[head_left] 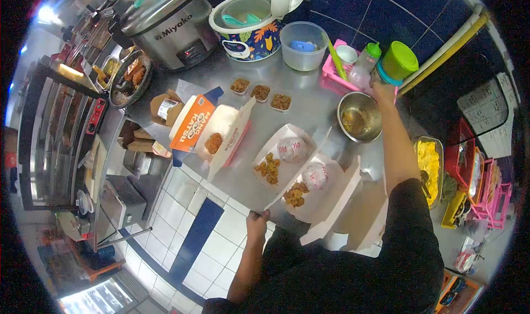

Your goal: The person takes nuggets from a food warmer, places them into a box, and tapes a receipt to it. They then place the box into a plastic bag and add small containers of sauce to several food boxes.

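Note:
My right hand point(382, 93) stretches to the back right, its fingers closed at a container with a bright green top point(401, 60) and a teal band point(386, 75); the fingertips are partly hidden. Close by stand a green-capped squeeze bottle point(366, 65) and a pink basket point(334, 74). Below that arm is a steel bowl point(359, 117) with brownish sauce. My left hand point(257, 224) is a fist at the counter's front edge, closed around something dark and small. Near it lie two open paper boxes point(326, 212), with chopped fried pieces point(296, 194) and wrapped rounds point(314, 176).
An orange-sided box point(190, 122) with a fried piece stands at left, below three small tubs point(260, 92). Along the back are a rice cooker point(171, 32), a patterned pot point(248, 43) and a clear tub point(303, 46). A yellow-filled tray point(428, 165) sits at right.

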A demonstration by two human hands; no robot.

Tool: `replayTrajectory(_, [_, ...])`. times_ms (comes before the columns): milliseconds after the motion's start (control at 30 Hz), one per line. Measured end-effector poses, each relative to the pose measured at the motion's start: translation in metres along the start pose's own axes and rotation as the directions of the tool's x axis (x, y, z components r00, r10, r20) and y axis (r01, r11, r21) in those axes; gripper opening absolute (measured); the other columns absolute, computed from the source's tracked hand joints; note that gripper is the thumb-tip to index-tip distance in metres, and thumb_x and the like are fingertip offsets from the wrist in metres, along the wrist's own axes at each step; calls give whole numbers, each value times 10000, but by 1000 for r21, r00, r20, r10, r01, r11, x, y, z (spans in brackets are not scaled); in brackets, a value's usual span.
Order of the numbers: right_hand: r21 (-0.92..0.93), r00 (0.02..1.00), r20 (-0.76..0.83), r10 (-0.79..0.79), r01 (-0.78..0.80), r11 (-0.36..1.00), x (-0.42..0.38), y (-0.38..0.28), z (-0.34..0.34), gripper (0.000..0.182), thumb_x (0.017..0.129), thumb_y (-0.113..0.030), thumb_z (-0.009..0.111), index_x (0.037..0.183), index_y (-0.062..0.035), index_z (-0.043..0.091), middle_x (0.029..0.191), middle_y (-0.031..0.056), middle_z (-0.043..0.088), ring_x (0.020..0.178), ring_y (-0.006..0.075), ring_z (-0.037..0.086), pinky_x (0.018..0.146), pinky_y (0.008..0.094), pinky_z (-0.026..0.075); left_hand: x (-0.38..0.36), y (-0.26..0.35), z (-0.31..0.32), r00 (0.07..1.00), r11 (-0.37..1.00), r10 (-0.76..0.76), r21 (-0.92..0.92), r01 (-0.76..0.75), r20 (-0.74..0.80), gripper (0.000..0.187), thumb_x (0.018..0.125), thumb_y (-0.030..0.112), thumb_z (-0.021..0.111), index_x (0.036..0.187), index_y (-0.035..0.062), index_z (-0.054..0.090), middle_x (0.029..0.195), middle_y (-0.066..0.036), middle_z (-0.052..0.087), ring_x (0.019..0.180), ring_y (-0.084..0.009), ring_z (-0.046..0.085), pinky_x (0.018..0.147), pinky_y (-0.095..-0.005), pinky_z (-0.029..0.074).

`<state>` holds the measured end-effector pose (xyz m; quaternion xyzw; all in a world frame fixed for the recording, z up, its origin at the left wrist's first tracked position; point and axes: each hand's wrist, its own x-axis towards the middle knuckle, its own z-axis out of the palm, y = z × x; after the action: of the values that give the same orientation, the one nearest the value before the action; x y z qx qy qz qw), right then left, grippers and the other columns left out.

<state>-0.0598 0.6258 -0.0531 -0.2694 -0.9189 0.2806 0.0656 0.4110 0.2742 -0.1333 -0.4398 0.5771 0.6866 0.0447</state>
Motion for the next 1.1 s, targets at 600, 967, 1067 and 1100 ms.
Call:
replayTrajectory(600, [-155,984,166,-62,88,984,-25,-10,-29,685,756,-520,665,1217,-16,612,1228,244,617,1147,385,600,975,466,465,1,9,-8,982,973,-170,145,180,-79,418,823,205,731,1174,20,602,1047,-71,675,981,-213,614,846,-417,462])
replayTrajectory(967, [159,992,-79,-96,108,981,-1,18,4,746,714,-545,664,1215,3,600,1157,291,631,1117,409,604,963,473,462,-10,25,2,980,969,-179,156,191,-89,420,840,215,724,1188,27,585,1129,-78,643,1043,-215,591,887,-441,444])
replayTrajectory(1067, [164,967,-193,-167,200,966,-30,15,-21,732,730,-565,648,1208,-13,586,1135,271,645,1097,407,609,940,478,467,0,13,-4,980,977,-180,96,188,-86,402,826,189,721,1188,74,593,1084,-60,655,1019,-199,598,912,-472,411])
replayTrajectory(1100, [160,962,-212,-170,206,965,-30,15,-29,732,730,-565,648,1208,-13,586,1135,271,645,1097,407,609,940,478,467,1,11,-2,977,978,-180,86,190,-113,382,830,198,722,1173,75,605,1063,-54,659,1034,-197,593,913,-482,408])
